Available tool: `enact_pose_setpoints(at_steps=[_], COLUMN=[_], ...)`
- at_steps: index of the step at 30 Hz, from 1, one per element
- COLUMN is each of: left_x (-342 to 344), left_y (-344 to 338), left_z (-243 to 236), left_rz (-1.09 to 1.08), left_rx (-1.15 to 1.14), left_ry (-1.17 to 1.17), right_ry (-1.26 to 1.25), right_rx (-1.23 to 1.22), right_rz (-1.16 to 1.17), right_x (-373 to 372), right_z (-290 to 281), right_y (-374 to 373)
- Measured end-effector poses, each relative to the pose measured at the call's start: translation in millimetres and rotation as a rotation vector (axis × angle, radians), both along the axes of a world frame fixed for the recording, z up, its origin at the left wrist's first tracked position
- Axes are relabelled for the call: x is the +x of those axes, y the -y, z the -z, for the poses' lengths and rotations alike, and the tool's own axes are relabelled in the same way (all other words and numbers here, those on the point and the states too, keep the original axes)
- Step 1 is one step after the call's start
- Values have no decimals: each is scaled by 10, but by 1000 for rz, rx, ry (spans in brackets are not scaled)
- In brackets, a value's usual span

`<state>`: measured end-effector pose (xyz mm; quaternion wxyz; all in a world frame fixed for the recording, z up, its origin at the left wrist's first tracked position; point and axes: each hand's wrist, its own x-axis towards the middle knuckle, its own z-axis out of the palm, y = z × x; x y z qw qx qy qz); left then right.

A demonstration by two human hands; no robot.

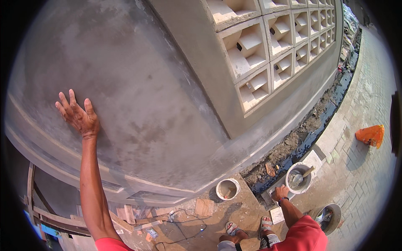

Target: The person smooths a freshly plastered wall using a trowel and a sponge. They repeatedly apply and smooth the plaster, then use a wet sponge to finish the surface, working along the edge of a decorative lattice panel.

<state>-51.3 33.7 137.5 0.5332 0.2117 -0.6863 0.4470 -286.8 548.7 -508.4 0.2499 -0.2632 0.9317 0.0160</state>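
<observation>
My left hand (78,117) is raised before the grey plastered wall (155,96), its fingers spread and nothing in it. The palm faces the wall; I cannot tell whether it touches. Low on the right, my right hand (279,193), with a dark band at the wrist, is closed beside the left rim of a white bucket (289,180). Whatever its curled fingers grip is hidden. Inside that bucket is grey material, and a tool with a pale handle (309,171) leans on its rim. Another white bucket (228,189) stands at the foot of the wall.
Pierced vent blocks (247,48) fill a wall opening. Along its base runs a ditch (307,129) with dark water and rubble. An orange bucket (371,136) lies tipped on the paving (356,184). Another bucket (328,218) holds tools. Wood scraps (204,207) and a dark cable litter the ground.
</observation>
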Motion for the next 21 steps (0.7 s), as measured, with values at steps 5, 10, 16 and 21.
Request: enact_pose_setpoints(at_steps=[5, 10, 16, 21], left_x=[-308, -440, -681, -656], left_y=[-287, 33, -67, -31], left_z=[-512, -947, -845, -852], left_rz=[117, -40, -15, 16], left_rx=[103, -11, -27, -55], left_ry=[-66, -286, -311, -313], right_ry=[168, -88, -614, -847], right_rx=[-820, -1545, -1980, -2097], right_rz=[208, -78, -333, -399], right_x=[-258, -543, -1046, -1119], right_z=[-1186, -3251, -5256, -6172], right_y=[205, 1526, 2489, 3000])
